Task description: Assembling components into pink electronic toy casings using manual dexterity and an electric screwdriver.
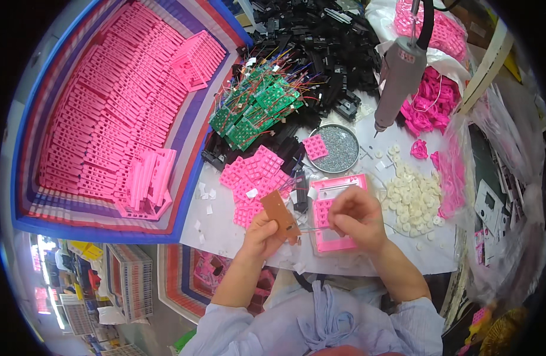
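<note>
My left hand grips a brown circuit board by its lower edge, tilted above the white work surface. Thin wires run from the board's lower end toward my right hand. That hand is closed, thumb and fingers curled together in a pinch; whatever lies between the fingertips is too small to make out. Beneath it rests a pink plastic casing, partly covered by the hand, with a pink keypad set inside. A black plastic part sits between board and casing.
Pink keypads and green circuit boards are heaped beyond my left hand. A round tin of screws stands behind the casing. An electric screwdriver hangs above white discs. A blue-rimmed bin holds pink casings.
</note>
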Tool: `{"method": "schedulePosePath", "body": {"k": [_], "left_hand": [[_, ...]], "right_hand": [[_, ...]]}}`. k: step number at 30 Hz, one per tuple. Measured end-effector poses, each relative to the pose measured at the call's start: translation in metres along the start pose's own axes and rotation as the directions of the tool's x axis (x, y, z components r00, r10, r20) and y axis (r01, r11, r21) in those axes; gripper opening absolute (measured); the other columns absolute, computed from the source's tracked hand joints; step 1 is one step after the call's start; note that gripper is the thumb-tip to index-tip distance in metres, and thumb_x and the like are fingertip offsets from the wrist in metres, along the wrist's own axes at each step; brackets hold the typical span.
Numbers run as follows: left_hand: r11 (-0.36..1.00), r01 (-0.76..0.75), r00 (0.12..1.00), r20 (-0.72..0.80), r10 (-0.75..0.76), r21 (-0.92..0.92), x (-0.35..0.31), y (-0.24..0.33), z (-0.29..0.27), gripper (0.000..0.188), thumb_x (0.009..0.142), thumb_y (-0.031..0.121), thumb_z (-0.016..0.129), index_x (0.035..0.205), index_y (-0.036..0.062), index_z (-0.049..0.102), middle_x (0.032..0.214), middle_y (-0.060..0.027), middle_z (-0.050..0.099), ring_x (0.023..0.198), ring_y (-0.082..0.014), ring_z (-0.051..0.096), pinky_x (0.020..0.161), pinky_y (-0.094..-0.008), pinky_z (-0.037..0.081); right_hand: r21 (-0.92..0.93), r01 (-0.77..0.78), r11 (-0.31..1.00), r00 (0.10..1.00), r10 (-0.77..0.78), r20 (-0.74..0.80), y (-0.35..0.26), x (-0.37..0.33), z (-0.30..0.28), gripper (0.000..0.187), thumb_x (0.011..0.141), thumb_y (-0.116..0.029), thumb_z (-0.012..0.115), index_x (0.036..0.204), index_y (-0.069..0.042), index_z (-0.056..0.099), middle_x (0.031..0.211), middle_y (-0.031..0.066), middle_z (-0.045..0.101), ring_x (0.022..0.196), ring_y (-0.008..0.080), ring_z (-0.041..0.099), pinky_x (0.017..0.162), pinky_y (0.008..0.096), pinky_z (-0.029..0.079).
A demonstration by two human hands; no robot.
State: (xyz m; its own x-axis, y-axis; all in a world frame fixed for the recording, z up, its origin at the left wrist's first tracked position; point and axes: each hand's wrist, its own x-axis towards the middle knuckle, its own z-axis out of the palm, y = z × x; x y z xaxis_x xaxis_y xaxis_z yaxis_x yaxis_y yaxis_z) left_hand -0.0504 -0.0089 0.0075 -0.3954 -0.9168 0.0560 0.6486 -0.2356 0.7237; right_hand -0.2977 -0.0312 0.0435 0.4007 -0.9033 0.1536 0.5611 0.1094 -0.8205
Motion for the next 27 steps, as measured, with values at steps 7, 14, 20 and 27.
{"method": "schedulePosePath", "body": {"k": [7, 14, 20, 27], "left_hand": [[0.999, -0.004, 1.0, 0.014, 0.005, -0.054, -0.002, -0.005, -0.009, 0.035, 0.095, 0.029, 0.067, 0.11, -0.0025, 0.063, 0.096, -0.0202, 0.066, 0.075, -0.0286, 0.066, 0.059, -0.0381, 0.052], [0.997, 0.045, 0.998, -0.038, -0.043, 0.066, -0.007, -0.007, -0.012, 0.038, 0.095, 0.029, 0.065, 0.115, -0.0033, 0.061, 0.094, -0.0198, 0.068, 0.071, -0.027, 0.066, 0.061, -0.039, 0.055], [0.998, -0.036, 0.96, -0.274, 0.051, 0.061, -0.005, -0.003, -0.004, 0.042, 0.096, 0.028, 0.064, 0.124, -0.0016, 0.055, 0.1, -0.0224, 0.068, 0.08, -0.0312, 0.07, 0.067, -0.0403, 0.059], [0.994, 0.048, 0.984, -0.168, -0.064, -0.098, 0.006, -0.011, 0.012, 0.044, 0.101, 0.036, 0.052, 0.133, 0.0054, 0.047, 0.112, -0.0231, 0.066, 0.1, -0.0355, 0.069, 0.067, -0.0423, 0.06]], "right_hand": [[-0.463, 0.005, 0.886, 1.0, 0.005, 0.021, -0.006, 0.004, 0.018, 0.02, 0.089, -0.005, 0.068, 0.109, -0.005, 0.069, 0.078, -0.0025, 0.06, 0.064, 0.0028, 0.053, 0.056, 0.0219, 0.041], [-0.79, 0.228, 0.569, 0.972, -0.087, 0.218, -0.006, 0.017, 0.011, 0.017, 0.084, -0.013, 0.072, 0.099, -0.008, 0.071, 0.078, 0.0055, 0.06, 0.064, 0.0222, 0.058, 0.06, 0.0358, 0.048], [-0.882, 0.357, 0.307, 0.917, -0.297, 0.267, -0.013, 0.004, 0.007, 0.015, 0.089, -0.017, 0.07, 0.093, -0.003, 0.07, 0.081, 0.0058, 0.064, 0.068, 0.0212, 0.061, 0.062, 0.036, 0.05], [-0.019, -0.584, 0.811, 0.801, 0.581, 0.144, 0.046, -0.007, 0.001, 0.021, 0.1, -0.027, 0.063, 0.106, -0.009, 0.073, 0.088, -0.0003, 0.072, 0.068, 0.0017, 0.056, 0.058, 0.0197, 0.043]]}}
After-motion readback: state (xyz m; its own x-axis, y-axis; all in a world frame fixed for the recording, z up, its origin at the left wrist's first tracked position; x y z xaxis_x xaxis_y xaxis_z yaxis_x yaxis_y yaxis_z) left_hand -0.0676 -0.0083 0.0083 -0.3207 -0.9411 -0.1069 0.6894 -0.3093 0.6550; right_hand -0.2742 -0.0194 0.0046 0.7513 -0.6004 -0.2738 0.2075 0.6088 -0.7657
